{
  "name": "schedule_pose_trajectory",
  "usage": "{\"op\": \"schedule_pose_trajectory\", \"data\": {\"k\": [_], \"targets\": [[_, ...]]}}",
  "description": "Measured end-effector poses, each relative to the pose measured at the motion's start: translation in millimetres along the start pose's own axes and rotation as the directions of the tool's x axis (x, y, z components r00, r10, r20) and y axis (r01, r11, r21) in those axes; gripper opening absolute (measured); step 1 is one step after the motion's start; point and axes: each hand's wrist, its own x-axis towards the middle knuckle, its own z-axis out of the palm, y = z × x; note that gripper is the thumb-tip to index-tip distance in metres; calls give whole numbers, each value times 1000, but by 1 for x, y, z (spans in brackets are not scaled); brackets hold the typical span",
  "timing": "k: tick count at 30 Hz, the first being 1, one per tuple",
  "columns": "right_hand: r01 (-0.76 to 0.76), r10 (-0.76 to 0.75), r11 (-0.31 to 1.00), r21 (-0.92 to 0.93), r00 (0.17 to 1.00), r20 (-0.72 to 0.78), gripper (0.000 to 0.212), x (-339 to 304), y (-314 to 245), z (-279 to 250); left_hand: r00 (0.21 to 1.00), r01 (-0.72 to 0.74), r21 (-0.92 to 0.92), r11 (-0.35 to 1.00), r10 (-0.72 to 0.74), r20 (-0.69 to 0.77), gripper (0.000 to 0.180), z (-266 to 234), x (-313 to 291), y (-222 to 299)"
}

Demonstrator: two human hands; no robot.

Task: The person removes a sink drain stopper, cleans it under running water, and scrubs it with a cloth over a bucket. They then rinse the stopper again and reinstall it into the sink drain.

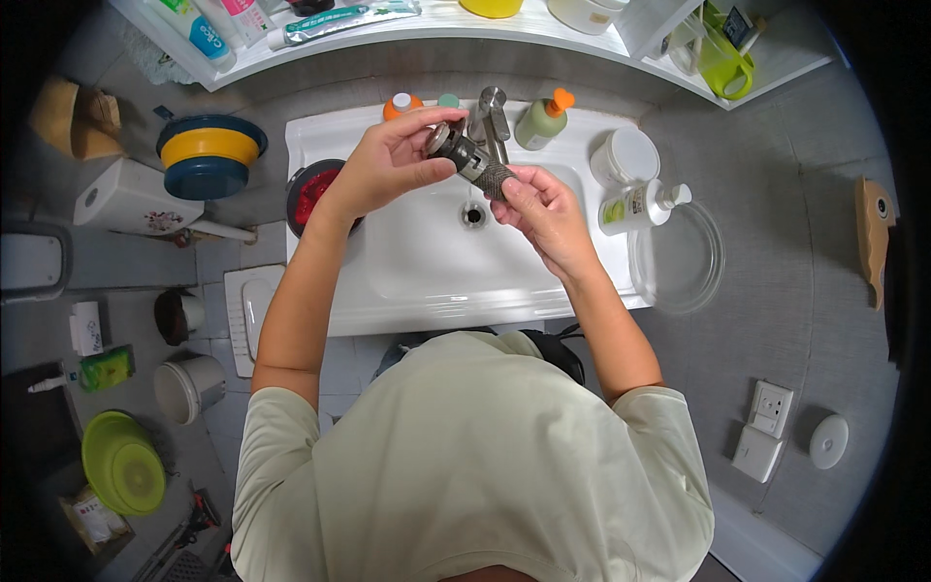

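Observation:
Over the white washbasin (417,254) I hold a sink drain stopper (467,163) tilted, its round metal cap up to the left and its dark mesh strainer end down to the right. My left hand (388,165) is closed round the cap end, thumb below and fingers above. The mesh end is pinched between the thumb and fingers of my right hand (545,215). Just below the stopper lies the basin's round drain hole (473,215), uncovered. Behind my hands stands the metal faucet (493,114), partly hidden by the stopper and fingers.
A green bottle with an orange pump (541,121), a white tub (626,158) and a white pump bottle (635,209) line the basin's right side. Left of it sits a dark bowl with red contents (312,194). A white shelf (388,37) with toiletries overhangs the back.

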Motion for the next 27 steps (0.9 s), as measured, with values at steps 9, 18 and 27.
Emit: {"op": "schedule_pose_trajectory", "data": {"k": [9, 18, 27], "targets": [[79, -76, 995, -66, 996, 35, 26, -5, -5, 1, 999, 4, -24, 1000, -5, -51, 57, 5, -1, 1], [438, -476, 796, -417, 879, 15, 33, -6, 14, 0, 983, 72, -80, 994, -84, -161, 57, 19, -3, 3], [344, -350, 918, -196, 937, 7, 34, -12, 12, 5, 917, 210, -159, 965, -250, -310, 41, 18, -13, 4]]}}
